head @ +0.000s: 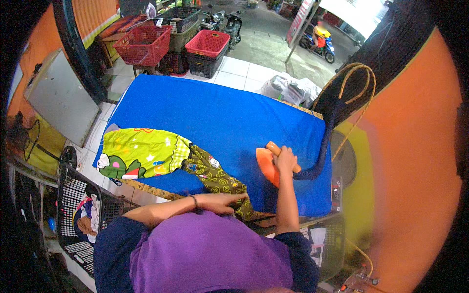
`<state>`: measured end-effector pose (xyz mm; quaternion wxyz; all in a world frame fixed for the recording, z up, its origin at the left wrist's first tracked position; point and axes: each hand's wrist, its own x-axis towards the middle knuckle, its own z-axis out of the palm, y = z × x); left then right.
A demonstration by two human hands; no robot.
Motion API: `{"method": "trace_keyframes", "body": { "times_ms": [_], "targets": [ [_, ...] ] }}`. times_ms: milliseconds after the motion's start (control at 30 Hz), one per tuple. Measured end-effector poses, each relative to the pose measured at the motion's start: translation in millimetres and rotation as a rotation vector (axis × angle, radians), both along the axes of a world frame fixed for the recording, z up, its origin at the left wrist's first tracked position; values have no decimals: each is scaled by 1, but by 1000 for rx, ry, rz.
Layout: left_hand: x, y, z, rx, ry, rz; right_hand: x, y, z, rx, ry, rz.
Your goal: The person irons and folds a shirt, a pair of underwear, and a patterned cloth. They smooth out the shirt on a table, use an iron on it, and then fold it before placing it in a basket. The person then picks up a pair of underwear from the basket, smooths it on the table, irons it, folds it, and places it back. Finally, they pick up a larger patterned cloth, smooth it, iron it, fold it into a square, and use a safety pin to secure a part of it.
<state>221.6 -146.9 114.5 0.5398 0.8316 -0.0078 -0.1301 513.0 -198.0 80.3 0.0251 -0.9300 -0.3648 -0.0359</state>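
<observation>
My right hand (pixel 286 159) is closed around the handle of an orange clothes iron (pixel 266 164), which rests on the blue cloth (pixel 205 106) covering the table. A thick dark-wrapped cord runs from the iron's rear. Towards the near edge, my left hand (pixel 227 202) lies on the lower end of a patterned garment (pixel 146 154), its fingers stretched out; whether they pinch the fabric cannot be told. The garment has a lime-green part with cartoon figures at the left and a narrower olive-brown part running to my left hand.
A black plastic basket (pixel 64 205) with clothes stands at the lower left, another basket (pixel 335 234) at the lower right. Red baskets (pixel 146 47) and bagged items (pixel 289 89) are beyond the table. Yellow tubing (pixel 373 82) loops at the right. A person rides a motorcycle (pixel 322 45) outside.
</observation>
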Motion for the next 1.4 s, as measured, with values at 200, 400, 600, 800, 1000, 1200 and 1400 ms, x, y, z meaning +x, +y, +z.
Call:
{"method": "trace_keyframes", "body": {
  "times_ms": [200,400,600,800,1000,1200,1400],
  "targets": [
    [-86,79,-4,33,-2,885,30,-23,0,-136,58,-64],
    [-262,141,-62,432,-188,1627,48,-37,19,-98,32,-211],
    [-335,163,-70,497,-83,1982,-48,-46,-1,477,174,-66],
    [-383,224,-134,714,135,1950,-192,-83,-72,300,518,-266],
    [-363,246,-133,407,338,1896,-218,-92,-30,159,580,-323],
    [-399,259,-136,574,482,1843,-200,-141,-33,305,247,-250],
    [-400,288,-83,711,-51,1638,-186,-143,-21,287,217,-428]
  ]
}}
